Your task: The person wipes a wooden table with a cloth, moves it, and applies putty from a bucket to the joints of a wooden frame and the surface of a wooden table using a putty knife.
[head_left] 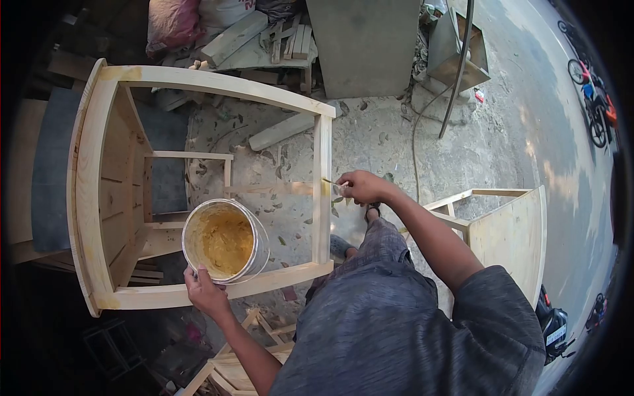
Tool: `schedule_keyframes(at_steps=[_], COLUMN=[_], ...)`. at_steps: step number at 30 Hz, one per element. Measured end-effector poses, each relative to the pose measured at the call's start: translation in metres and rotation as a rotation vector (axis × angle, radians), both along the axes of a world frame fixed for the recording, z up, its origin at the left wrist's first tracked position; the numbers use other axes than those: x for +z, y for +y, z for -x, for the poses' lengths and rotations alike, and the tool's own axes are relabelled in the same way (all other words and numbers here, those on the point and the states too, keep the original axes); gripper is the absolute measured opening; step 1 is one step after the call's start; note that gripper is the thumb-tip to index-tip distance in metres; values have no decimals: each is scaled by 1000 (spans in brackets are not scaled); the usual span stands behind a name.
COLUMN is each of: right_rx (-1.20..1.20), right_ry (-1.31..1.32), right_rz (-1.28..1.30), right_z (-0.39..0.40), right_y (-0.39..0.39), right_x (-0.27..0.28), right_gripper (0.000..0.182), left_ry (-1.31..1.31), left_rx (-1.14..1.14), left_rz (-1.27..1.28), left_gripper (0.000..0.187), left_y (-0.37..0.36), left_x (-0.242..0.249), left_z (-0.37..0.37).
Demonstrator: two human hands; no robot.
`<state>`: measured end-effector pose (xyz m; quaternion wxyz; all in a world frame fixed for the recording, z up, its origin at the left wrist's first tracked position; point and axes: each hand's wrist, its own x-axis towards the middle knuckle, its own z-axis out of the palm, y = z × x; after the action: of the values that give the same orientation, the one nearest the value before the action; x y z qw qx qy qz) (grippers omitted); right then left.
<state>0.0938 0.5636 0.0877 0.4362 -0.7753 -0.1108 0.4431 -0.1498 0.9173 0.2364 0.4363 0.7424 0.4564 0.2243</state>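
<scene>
My left hand [205, 293] grips the lower rim of a white bucket [262, 254], which holds a thick yellow paste [228, 241]. The bucket is beside the lower rail of a pale wooden furniture frame [158, 296]. My right hand [362, 187] is closed around a small tool with a thin blade [328, 181], perhaps a putty knife; its handle is mostly hidden by the fingers. The blade's tip is at the frame's right-hand rail [321, 218], where a yellow smear shows. More yellow patches mark the frame's left corners.
A second wooden piece [505, 244] stands at my right, and another [254, 360] lies low at the left. A large grey board [363, 49], wood offcuts [294, 43] and sacks [173, 25] are at the back. A dark hose [417, 142] crosses the dusty ground. Motorbikes [594, 115] stand along the road.
</scene>
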Motion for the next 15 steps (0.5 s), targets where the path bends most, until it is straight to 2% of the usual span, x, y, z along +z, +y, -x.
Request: schedule_keyframes(at_steps=[1,6,8,10,11,14,15], right_rx=[-77,-113,-117,1,92,111,-14], right_ry=[-91,-185,-245,-363,-321,-128,-155], right_rz=[4,140,152,69,112,142,127], right_z=[-9,-14,10,51,59,36,28], right_y=[-1,20,32,40,37,14,13], right_x=[-1,-3,-21,-60,-53,-10,-13], right_gripper=[47,48,50,52,51,50,48], left_ry=[19,-31,-54,-58,-67,82,16], left_rx=[-6,35,33,51,57,79,67], left_rz=[9,50,68,71,73,55,81], left_gripper=[35,35,37,37,38,38,37], left_y=[0,-1,-3,-1,0,-16,-14], left_x=[2,-2,-2,-4,-6,13,8], left_z=[2,1,1,4,2,-9,-7])
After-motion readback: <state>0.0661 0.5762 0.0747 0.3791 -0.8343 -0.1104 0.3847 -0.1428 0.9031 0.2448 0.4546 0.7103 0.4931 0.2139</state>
